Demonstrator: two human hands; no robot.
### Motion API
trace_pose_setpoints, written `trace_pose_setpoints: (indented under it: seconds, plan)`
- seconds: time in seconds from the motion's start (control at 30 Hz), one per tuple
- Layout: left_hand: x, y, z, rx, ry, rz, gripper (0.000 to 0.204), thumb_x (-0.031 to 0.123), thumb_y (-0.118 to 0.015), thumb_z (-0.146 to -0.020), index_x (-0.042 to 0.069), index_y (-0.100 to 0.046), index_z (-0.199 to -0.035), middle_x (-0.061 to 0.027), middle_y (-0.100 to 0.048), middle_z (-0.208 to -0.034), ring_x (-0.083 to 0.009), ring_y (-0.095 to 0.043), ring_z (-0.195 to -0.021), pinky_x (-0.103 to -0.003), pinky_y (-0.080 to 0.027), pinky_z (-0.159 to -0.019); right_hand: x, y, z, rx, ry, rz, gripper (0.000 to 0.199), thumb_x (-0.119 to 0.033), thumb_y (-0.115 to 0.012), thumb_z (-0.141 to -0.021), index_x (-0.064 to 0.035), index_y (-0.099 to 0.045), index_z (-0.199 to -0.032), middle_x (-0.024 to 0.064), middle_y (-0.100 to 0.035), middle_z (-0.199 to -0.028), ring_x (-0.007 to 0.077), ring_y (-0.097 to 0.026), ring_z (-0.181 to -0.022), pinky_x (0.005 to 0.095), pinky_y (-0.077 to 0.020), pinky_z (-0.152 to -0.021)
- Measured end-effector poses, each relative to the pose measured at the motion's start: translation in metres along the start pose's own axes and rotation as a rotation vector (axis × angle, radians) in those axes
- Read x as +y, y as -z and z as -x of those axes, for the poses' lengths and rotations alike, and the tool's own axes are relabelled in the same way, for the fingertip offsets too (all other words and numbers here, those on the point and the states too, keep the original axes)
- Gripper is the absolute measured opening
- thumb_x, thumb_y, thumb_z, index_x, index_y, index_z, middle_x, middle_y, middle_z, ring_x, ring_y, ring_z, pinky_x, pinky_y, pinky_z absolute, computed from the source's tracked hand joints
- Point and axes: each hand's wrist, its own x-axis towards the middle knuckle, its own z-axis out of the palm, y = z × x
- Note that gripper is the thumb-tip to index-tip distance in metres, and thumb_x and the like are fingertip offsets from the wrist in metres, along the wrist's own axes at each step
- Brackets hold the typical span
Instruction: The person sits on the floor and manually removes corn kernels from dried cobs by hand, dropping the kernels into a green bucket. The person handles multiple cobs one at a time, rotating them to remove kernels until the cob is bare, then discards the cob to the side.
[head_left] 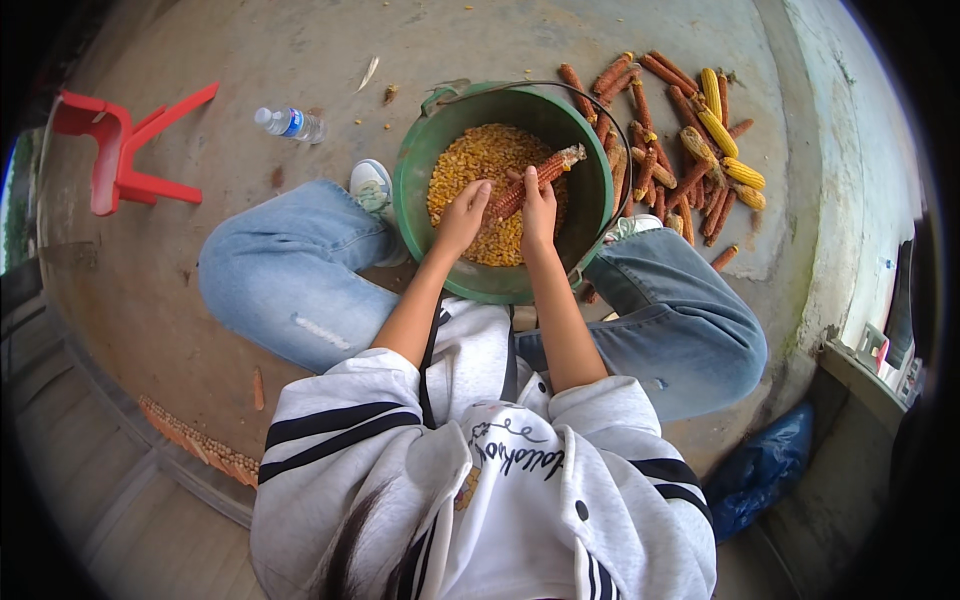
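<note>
**Both hands on one cob, over the bucket**

The left hand (462, 215) and right hand (538, 212) are both clamped on a half-stripped corn cob (533, 180), held over the loose kernels (480, 160) in the green bucket (420, 170) between the knees. A hard twist could flick kernels over the rim, or tip the bucket toward the pile of cobs (690, 150) close on the right. The floor opens out to the left, past the water bottle (290, 123) and red stool (120, 150).

Concrete floor (300, 50), green bucket (415, 190), cob pile (690, 140), water bottle (290, 123), perhaps overturned red stool (125, 150)
</note>
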Motion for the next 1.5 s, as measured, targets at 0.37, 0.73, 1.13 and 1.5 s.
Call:
trace_pose_setpoints:
  seconds: [0.37, 0.73, 1.13, 1.5]
  plan:
    - [0.032, 0.010, 0.012, -0.520, 0.190, 0.223, 0.056, 0.014, -0.049, -0.090, 0.014, -0.021, -0.140, -0.0044, -0.052, -0.076, -0.0092, -0.048, -0.046, -0.022, -0.039, -0.044, -0.013, 0.005, 0.001, -0.106, -0.069, -0.014, 0.036, -0.035, -0.048, -0.091, -0.0001, -0.053, -0.094, 0.0105, -0.064, -0.088, 0.0142, -0.058, -0.070, 0.0266, -0.0457, -0.067]
    - [0.013, 0.003, 0.009, -0.583, 0.120, -0.224, 0.065, 0.000, -0.050, -0.080, 0.010, -0.023, -0.138, -0.0119, -0.059, -0.088, -0.0140, -0.060, -0.069, -0.028, -0.046, -0.053, -0.013, 0.004, 0.008, 0.109, 0.220, 0.540, 0.033, -0.033, -0.060, -0.081, -0.0024, -0.056, -0.092, 0.0114, -0.063, -0.073, 0.0190, -0.062, -0.067, 0.0309, -0.0465, -0.063]
    - [0.043, 0.016, -0.014, -0.010, 0.132, 0.442, 0.039, 0.037, -0.056, -0.086, 0.002, -0.055, -0.103, -0.0010, -0.060, -0.088, -0.0055, -0.056, -0.076, -0.018, -0.045, -0.052, -0.012, -0.014, 0.026, -0.026, 0.521, 0.755, 0.030, -0.022, -0.065, -0.074, -0.0064, -0.056, -0.098, 0.0173, -0.062, -0.077, 0.0353, -0.060, -0.070, 0.0400, -0.0471, -0.061]
    - [0.012, 0.016, -0.015, 0.002, 0.141, 0.459, 0.032, 0.015, -0.047, -0.089, 0.002, -0.053, -0.118, -0.0057, -0.058, -0.106, -0.0116, -0.057, -0.089, -0.025, -0.051, -0.063, -0.015, -0.008, 0.022, -0.159, 0.348, 0.635, 0.033, -0.028, -0.065, -0.077, -0.0031, -0.059, -0.098, 0.0157, -0.063, -0.076, 0.0226, -0.062, -0.058, 0.0308, -0.0478, -0.055]
